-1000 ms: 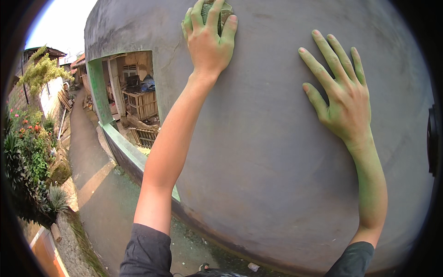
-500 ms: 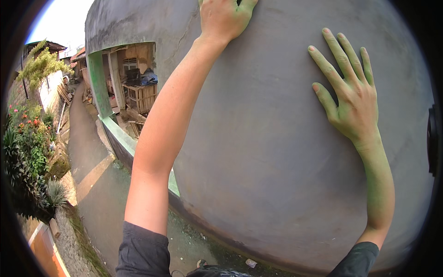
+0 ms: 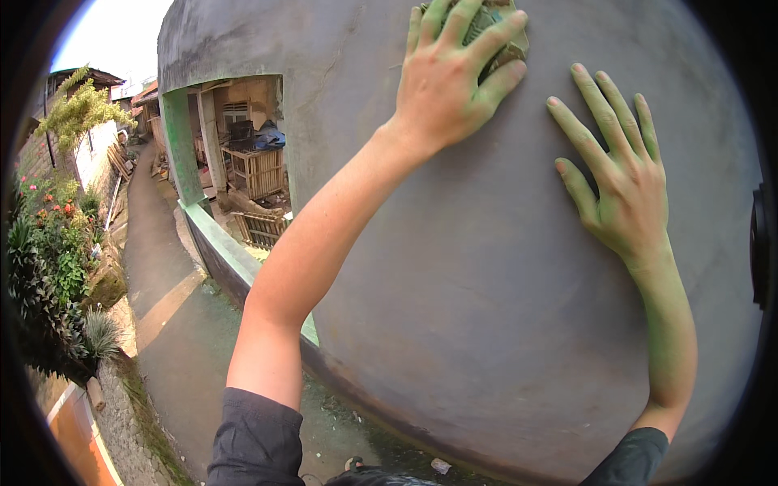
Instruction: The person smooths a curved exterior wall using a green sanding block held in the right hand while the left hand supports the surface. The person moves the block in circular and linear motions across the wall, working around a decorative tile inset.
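My left hand [image 3: 446,89] is high on a grey plastered wall [image 3: 478,283], its fingers wrapped over a greenish, crumpled, patterned pad [image 3: 511,54], possibly cloth, held against the surface; much of it is hidden under the fingers. Lower and to the right, my right hand [image 3: 620,178] lies against the wall with fingers spread and nothing in them. Green tint shows on both hands, more widely on the right hand and forearm.
A green-framed opening [image 3: 180,146] at the left shows wooden crates [image 3: 253,170] inside. A narrow concrete path [image 3: 154,251] runs beside the wall, bordered by flowering plants [image 3: 57,259] and a low mossy wall [image 3: 142,405]. Roofed buildings stand farther back.
My left hand and the pad have moved to the right along the wall, after reaching higher half a second ago. My right hand stays spread, appearing slightly farther right in the picture.
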Available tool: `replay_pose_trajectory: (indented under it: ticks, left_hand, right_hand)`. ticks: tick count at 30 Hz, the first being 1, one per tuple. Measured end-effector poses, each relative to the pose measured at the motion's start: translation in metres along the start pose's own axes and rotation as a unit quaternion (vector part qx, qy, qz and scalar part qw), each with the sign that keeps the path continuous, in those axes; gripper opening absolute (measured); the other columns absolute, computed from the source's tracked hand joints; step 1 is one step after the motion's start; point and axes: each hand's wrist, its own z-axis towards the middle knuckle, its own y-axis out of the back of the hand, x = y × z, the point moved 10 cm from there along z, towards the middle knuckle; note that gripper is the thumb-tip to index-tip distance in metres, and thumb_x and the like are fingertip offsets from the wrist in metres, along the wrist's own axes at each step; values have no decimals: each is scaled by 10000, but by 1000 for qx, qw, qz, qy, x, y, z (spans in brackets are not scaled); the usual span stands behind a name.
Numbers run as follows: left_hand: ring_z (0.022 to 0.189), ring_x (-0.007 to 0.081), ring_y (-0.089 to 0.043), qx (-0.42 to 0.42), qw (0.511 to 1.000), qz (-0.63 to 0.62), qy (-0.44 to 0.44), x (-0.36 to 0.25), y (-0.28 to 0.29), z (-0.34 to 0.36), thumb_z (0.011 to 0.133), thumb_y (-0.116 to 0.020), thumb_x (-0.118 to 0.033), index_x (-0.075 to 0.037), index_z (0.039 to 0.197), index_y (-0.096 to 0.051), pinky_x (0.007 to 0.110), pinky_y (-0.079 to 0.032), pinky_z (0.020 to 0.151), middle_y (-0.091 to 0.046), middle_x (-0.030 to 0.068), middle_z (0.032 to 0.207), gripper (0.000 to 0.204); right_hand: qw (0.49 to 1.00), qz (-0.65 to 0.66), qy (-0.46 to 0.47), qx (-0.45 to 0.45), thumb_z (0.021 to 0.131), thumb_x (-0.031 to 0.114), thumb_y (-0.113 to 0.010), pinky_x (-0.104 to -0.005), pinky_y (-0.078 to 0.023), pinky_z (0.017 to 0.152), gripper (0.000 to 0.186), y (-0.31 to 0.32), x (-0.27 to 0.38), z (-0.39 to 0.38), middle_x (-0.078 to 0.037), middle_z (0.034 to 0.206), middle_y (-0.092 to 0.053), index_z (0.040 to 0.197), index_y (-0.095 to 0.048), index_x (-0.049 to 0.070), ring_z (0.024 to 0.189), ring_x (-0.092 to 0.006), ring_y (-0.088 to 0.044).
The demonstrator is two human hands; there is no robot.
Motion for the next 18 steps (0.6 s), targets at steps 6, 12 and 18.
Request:
replay_pose_trajectory:
  ticks: [6, 12, 18]
  left_hand:
    - [1530, 479, -341, 83, 996, 16, 41, -33, 24, -149, 926, -763, -424, -293, 1502, -616, 637, -261, 1238, -390, 190, 1674, 609]
    - [1497, 529, -329, -63, 969, 65, 229, 130, 65, -82, 1019, -646, -427, -231, 1540, -563, 616, -264, 1235, -389, 227, 1650, 563]
    - [1491, 524, -332, -104, 968, 60, 223, 132, 58, -116, 1030, -631, -388, -204, 1547, -550, 606, -262, 1238, -401, 234, 1632, 555]
  right_hand:
    - [1000, -17, 9, 0, 901, 251, -767, -535, -296, 1292, 609, 1, 1, 0, -15, 1663, -468, 1491, -619, 286, 1540, -256, -423]
    - [999, -49, 15, 17, 903, 199, -758, -526, -294, 1302, 618, -2, -2, 1, 6, 1654, -483, 1493, -615, 314, 1539, -247, -427]
    - [995, -90, 31, 21, 982, 258, -665, -525, -297, 1302, 553, -6, -1, -3, 18, 1661, -474, 1525, -584, 328, 1541, -246, -425]
